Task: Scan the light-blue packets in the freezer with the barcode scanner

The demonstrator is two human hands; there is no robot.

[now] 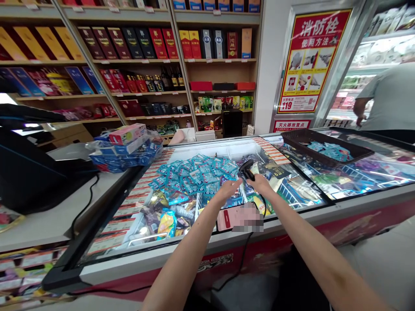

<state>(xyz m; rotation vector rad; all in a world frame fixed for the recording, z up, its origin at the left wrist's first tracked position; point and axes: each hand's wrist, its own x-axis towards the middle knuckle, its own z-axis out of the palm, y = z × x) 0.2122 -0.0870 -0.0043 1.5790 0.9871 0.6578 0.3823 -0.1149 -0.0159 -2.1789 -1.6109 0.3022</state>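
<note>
A black handheld barcode scanner [247, 169] is gripped in my right hand [259, 183], above the glass top of a chest freezer. Close to it on the left, my left hand [229, 190] has its fingers drawn together; whatever is between them is too small to make out. Many small teal packets [191, 175] lie in a spread heap on the glass, just beyond and left of my left hand. A phone [227, 218] with a lit pinkish screen lies at the freezer's front edge below my hands. The scanner's black cable [241, 263] hangs down over the front.
A dark brown tray [288, 140] with more teal packets stands on the freezer at right. Plastic-wrapped boxes [126, 149] and a black screen device [26, 160] occupy the left counter. Shelves [139, 62] of boxed goods line the back. A person [391, 99] stands at far right.
</note>
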